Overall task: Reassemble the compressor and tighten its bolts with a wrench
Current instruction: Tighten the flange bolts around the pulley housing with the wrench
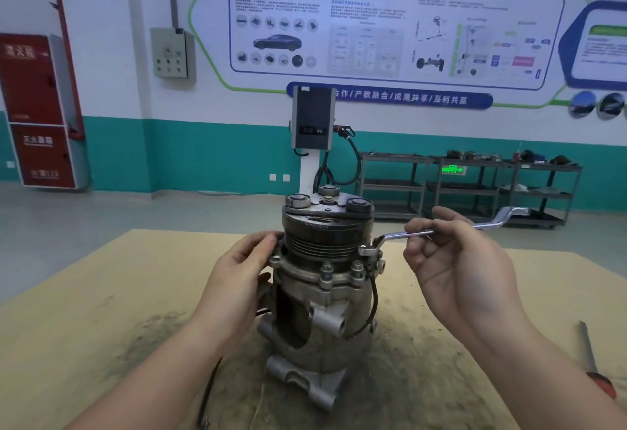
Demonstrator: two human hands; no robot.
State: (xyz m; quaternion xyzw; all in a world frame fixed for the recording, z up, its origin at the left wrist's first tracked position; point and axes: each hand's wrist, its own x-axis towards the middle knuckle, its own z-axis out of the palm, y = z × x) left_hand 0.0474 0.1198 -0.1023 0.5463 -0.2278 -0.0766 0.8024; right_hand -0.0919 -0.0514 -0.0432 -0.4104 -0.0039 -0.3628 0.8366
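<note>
- The compressor stands upright in the centre of the frame on a tan board, pulley end up, its mounting lugs down on the dusty surface.
- The left hand, left of centre, lies against the compressor's left side; its fingers curl round the flange just below the grooved pulley and hold the body.
- The right hand, right of centre, is palm up; its thumb and fingertips pinch the shank of a wrench.
- The wrench is a chrome double-ended ring spanner lying almost level; its near ring sits over a bolt on the right edge of the flange, and its far end points to the right, past the hand.
- More bolts stand along the front of the flange, heads up.
- A thin black wire loops down the compressor's right side.
- A screwdriver with a red handle lies on the board at the lower right edge, well apart from the compressor.
- Behind, in the upper half: a wall poster, a charging unit, dark shelving carts at right, and a red cabinet at left.
</note>
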